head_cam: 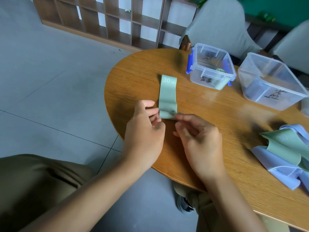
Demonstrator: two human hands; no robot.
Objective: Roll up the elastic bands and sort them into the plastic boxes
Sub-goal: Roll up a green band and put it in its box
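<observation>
At centre left of the frame your left hand [145,124] pinches the near end of the green band [167,96], which lies flat on the table [209,114]. Its "30 LB" end points away, and only the first fold is turned. Your right hand [200,138] pinches the same end from the other side. Upper right, the blue-clipped box [197,71] already holds one green roll [221,70]; the larger box [254,77] looks empty. At lower right a pile of unrolled bands [284,158], green and lilac, waits, so most work remains.
</observation>
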